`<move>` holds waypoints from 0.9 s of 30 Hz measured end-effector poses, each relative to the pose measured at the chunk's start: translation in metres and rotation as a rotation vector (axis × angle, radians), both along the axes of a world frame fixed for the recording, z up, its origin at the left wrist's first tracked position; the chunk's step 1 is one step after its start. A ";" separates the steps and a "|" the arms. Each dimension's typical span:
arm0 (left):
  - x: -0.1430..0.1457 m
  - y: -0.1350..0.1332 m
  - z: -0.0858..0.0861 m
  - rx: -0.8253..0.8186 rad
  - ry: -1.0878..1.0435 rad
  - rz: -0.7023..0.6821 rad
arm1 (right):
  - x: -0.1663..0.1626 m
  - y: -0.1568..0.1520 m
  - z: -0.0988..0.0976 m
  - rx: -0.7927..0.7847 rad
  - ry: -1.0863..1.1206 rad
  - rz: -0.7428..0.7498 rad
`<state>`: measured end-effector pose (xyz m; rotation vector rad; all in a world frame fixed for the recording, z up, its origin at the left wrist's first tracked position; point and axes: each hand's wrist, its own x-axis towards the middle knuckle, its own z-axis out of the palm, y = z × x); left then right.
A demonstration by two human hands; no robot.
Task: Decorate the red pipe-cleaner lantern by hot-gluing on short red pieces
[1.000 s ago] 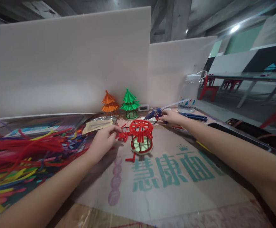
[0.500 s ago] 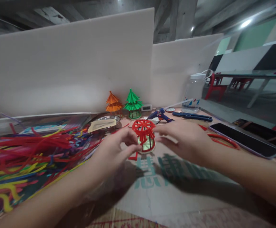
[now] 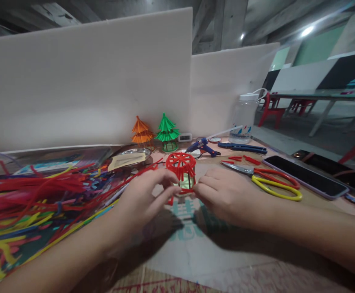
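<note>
Perhaps the red frame [image 3: 182,165] is the delicate point here

The frame stands between the two hands, on the printed sheet [image 3: 177,254], and it looks light and thin. In my judgement, the main danger is squeezing: if both hands press inward too strongly, it could bend, or a part could come loose. The hanging strips [image 3: 188,169] at its top could also catch on a finger and be pulled off. Another possible trouble is the glue gun [image 3: 201,145], which lies behind; if it is hot, a careless reach over the frame could burn the skin. The scissors [image 3: 255,177] lie near the right forearm [image 3: 305,215], so a sideways sweep could push them.

The left hand [image 3: 151,193] is arched, with thumb and forefinger nearly meeting at the frame's left front; whether they pinch something, I cannot tell. The right hand [image 3: 223,195] has its back upward and its fingers curled together, with the tips close at the frame's right side; what they grip, if anything, is hidden.
</note>
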<state>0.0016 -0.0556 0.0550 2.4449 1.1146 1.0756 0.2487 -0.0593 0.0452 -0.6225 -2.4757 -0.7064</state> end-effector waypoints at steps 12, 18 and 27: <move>-0.013 0.072 -0.068 -0.111 -0.046 0.063 | 0.004 0.014 0.012 -0.080 0.124 -0.119; -0.003 0.068 -0.069 -0.242 -0.118 -0.089 | 0.002 0.017 0.008 -0.096 0.099 -0.125; -0.002 0.061 -0.069 -0.176 -0.028 -0.043 | 0.001 0.016 0.003 -0.065 0.121 -0.111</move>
